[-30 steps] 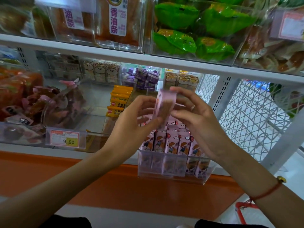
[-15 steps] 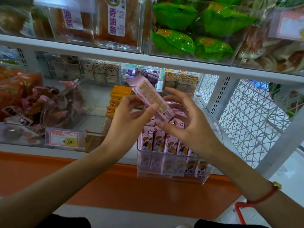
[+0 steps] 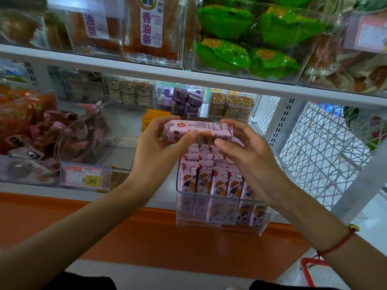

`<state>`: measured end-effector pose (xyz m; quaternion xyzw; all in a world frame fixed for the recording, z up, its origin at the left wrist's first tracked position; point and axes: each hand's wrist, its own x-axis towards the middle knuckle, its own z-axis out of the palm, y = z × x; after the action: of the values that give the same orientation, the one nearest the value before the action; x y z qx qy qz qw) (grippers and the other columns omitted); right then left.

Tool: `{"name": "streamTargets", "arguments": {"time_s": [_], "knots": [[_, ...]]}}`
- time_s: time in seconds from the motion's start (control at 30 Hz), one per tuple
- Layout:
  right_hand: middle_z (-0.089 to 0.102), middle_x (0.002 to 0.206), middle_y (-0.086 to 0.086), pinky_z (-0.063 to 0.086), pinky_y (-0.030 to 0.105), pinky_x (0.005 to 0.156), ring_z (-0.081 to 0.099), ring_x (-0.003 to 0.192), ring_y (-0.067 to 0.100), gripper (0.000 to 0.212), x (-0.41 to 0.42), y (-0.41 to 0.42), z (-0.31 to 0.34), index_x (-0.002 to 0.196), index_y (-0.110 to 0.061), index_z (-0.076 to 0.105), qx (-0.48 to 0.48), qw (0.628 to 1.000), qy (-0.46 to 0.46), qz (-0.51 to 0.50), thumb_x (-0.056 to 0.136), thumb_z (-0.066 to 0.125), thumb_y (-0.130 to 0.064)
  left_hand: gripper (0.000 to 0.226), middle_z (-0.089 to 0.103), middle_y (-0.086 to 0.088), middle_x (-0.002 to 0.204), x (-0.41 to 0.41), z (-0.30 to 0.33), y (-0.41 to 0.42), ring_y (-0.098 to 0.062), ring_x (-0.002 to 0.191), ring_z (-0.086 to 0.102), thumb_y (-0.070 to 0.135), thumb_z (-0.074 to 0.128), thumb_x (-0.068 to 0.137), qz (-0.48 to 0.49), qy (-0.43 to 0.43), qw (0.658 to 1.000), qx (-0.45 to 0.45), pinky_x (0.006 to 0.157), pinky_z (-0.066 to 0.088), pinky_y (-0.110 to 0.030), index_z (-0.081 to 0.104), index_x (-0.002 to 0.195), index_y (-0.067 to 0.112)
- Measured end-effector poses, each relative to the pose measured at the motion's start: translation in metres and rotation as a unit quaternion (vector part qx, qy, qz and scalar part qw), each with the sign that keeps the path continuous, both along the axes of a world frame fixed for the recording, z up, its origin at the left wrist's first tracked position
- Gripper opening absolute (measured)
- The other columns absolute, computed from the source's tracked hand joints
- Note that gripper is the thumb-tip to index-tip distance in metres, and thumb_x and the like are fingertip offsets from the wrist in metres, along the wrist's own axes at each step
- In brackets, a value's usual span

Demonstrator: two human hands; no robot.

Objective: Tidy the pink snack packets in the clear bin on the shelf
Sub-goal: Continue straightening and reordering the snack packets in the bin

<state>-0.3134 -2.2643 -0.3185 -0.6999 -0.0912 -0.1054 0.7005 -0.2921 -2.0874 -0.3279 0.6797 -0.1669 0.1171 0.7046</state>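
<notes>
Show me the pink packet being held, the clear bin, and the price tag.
pink packet (image 3: 209,128), head view, middle of its wrapper
clear bin (image 3: 217,225), head view, bare front wall
price tag (image 3: 84,177), head view, middle of the label

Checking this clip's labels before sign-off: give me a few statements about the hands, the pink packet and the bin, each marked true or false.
1. Both hands hold one pink packet, the left hand at one end and the right hand at the other. True.
2. The held packet stands upright. False: it lies roughly level, above the clear bin.
3. The bin holds pink packets standing upright in rows. True.
4. The price tag hangs on the clear bin's front. False: it sits on the shelf edge to the bin's left.
5. The green packets are on the shelf above. True.
</notes>
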Motion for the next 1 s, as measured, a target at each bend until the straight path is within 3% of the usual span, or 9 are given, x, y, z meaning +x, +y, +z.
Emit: {"name": "streamTargets", "arguments": {"time_s": [0.13,0.23,0.33,0.43,0.53,0.63,0.8,0.87,1.0], "knots": [[0.068,0.109,0.003,0.056,0.028,0.081,0.067,0.098,0.014,0.045,0.002,-0.003,0.002,0.122,-0.017,0.059,0.018,0.998,0.0,-0.052,0.079,0.067,-0.024,0.051,0.071,0.006,0.101,0.0,0.001,-0.001,-0.005,0.09,0.069,0.037,0.065,0.075,-0.037,0.024,0.999,0.009,0.072,0.057,-0.02,0.058,0.121,0.016],[0.069,0.108,0.003,0.054,0.027,0.084,0.068,0.095,0.012,0.042,0.004,-0.008,0.0,0.127,-0.015,0.056,0.03,0.997,0.012,-0.067,0.086,0.063,-0.021,0.033,0.072,0.007,0.102,0.002,0.002,-0.002,-0.005,0.092,0.069,0.029,0.061,0.085,-0.043,0.008,0.998,0.046,0.076,0.057,-0.021,0.061,0.116,0.017],[0.068,0.111,-0.001,0.054,0.021,0.077,0.067,0.096,0.009,0.042,0.007,-0.006,-0.002,0.125,-0.019,0.056,-0.027,0.997,-0.005,-0.073,0.085,0.064,-0.026,0.012,0.072,0.006,0.099,0.005,0.005,0.002,-0.005,0.09,0.069,0.019,0.058,0.09,-0.027,-0.032,0.998,0.038,0.074,0.055,-0.017,0.063,0.101,0.017],[0.061,0.114,-0.011,0.048,0.016,0.079,0.061,0.1,0.003,0.043,0.019,-0.009,-0.005,0.128,-0.024,0.051,-0.146,0.983,-0.016,-0.111,0.087,0.064,-0.03,0.013,0.07,0.011,0.095,0.011,0.011,0.006,0.001,0.087,0.068,0.013,0.059,0.091,0.03,-0.1,0.994,0.028,0.07,0.05,-0.009,0.062,0.103,0.01],[0.057,0.112,-0.008,0.041,0.01,0.074,0.056,0.098,0.005,0.034,0.04,-0.015,-0.007,0.125,-0.02,0.05,-0.295,0.947,-0.022,-0.124,0.092,0.057,-0.016,0.017,0.064,0.019,0.094,0.024,0.015,0.011,0.011,0.087,0.063,0.01,0.061,0.09,0.08,-0.155,0.983,0.056,0.07,0.046,-0.004,0.059,0.106,0.017],[0.058,0.124,0.004,0.044,0.026,0.089,0.052,0.109,0.016,0.029,0.062,-0.017,-0.011,0.123,-0.014,0.055,-0.467,0.875,-0.056,-0.113,0.095,0.049,-0.014,0.021,0.065,0.018,0.095,0.044,0.016,0.011,0.009,0.087,0.062,0.013,0.061,0.09,0.073,-0.146,0.979,0.125,0.071,0.046,-0.004,0.06,0.109,0.022],[0.03,0.154,0.005,0.022,0.041,0.111,0.025,0.14,0.025,0.047,0.085,-0.018,-0.021,0.146,-0.024,0.032,-0.675,0.735,-0.027,-0.056,0.1,0.034,-0.036,0.029,0.068,0.007,0.1,0.082,0.014,-0.001,-0.005,0.089,0.066,0.021,0.061,0.09,0.043,-0.122,0.959,0.251,0.08,0.056,-0.027,0.06,0.119,0.015],[0.022,0.157,0.003,0.018,0.042,0.113,0.021,0.142,0.025,0.049,0.088,-0.021,-0.024,0.148,-0.026,0.028,-0.689,0.724,0.015,-0.018,0.101,0.027,-0.041,0.035,0.068,0.006,0.103,0.094,0.017,-0.006,-0.006,0.089,0.065,0.024,0.063,0.09,0.06,-0.139,0.944,0.292,0.08,0.056,-0.028,0.057,0.124,0.017],[0.026,0.154,0.003,0.021,0.042,0.114,0.026,0.139,0.026,0.048,0.087,-0.025,-0.026,0.145,-0.028,0.031,-0.656,0.754,0.028,-0.001,0.1,0.028,-0.044,0.04,0.057,0.017,0.097,0.115,0.024,-0.017,0.004,0.082,0.056,0.028,0.068,0.087,0.042,-0.154,0.922,0.352,0.067,0.049,-0.014,0.051,0.122,0.021]]}}
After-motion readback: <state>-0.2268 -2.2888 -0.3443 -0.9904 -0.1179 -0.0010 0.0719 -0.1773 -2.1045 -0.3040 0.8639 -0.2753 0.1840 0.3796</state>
